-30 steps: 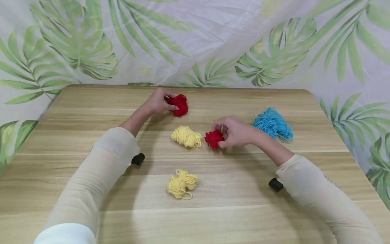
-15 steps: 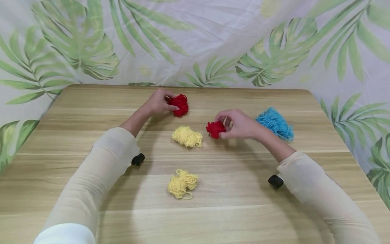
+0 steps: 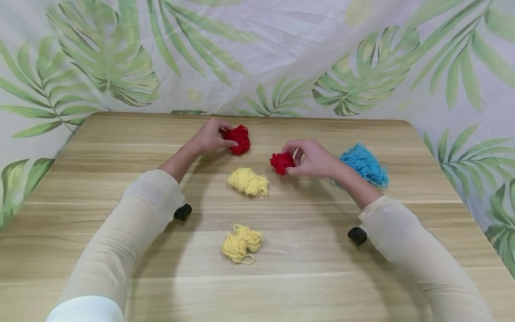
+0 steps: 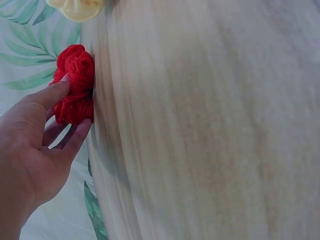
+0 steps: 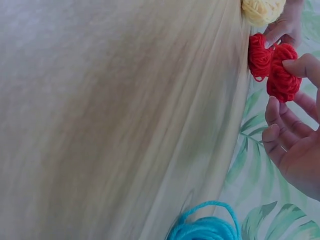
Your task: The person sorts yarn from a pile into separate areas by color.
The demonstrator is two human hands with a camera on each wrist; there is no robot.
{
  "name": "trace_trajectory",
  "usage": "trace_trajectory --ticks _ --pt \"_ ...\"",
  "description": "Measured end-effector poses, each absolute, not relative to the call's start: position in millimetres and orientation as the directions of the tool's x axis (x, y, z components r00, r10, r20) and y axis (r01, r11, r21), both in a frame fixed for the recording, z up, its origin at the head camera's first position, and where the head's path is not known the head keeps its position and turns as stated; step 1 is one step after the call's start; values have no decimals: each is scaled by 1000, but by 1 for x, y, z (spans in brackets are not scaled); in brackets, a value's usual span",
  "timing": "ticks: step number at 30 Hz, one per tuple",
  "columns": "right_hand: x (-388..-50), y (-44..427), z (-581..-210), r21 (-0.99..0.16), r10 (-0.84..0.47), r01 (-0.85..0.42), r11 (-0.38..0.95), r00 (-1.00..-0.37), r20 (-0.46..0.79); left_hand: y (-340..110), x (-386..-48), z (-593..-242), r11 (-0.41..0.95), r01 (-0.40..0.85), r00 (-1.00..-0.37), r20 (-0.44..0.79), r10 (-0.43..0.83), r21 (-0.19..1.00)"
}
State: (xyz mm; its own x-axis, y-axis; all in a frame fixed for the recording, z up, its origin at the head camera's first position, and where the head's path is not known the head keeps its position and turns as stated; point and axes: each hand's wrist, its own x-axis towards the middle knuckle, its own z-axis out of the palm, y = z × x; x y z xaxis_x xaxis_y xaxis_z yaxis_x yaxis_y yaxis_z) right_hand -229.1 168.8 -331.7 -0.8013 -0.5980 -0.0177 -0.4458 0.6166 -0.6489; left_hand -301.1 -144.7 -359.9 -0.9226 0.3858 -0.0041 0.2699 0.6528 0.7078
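Near the back of the table, my left hand (image 3: 214, 135) grips a bundle of red yarn (image 3: 240, 140), thumb in front and fingers behind. The left wrist view shows that red bundle (image 4: 76, 85) resting against the tabletop. My right hand (image 3: 313, 158) pinches a second, smaller red yarn bundle (image 3: 282, 163) between thumb and fingers. In the right wrist view this bundle (image 5: 284, 75) appears raised off the wood, with the other fingers loosely bent below it. A yellow yarn bundle (image 3: 247, 181) lies just in front, between the two hands.
Another yellow yarn bundle (image 3: 241, 244) lies nearer the front. Blue yarn (image 3: 364, 165) sits at the right, partly behind my right forearm. The wooden table (image 3: 281, 290) ends at a leaf-patterned cloth (image 3: 281, 53) behind it.
My right hand has moved away from me, toward the back of the table, carrying the smaller red yarn bundle. My left hand has stayed in place on its red bundle.
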Motion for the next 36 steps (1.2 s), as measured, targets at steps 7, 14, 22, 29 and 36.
trace_trajectory --ticks 7,14,22,29,36 --pt "-234 165 -332 -645 -575 -435 628 -818 -7 -144 -301 -358 667 261 -926 -15 378 698" --pt "-239 162 -333 -642 -542 -405 651 -840 -19 -143 -299 -357 647 251 -926 -16 376 720" --pt "-244 157 -332 -645 -508 -372 667 -861 -29 -141 -299 -359 615 254 -924 -1 383 746" --pt "-251 154 -335 -647 -496 -362 671 -868 -29 -140 -298 -358 630 270 -917 -4 399 728" --pt "-256 149 -336 -651 -460 -332 682 -887 -30 -138 -300 -359 627 304 -905 11 426 717"
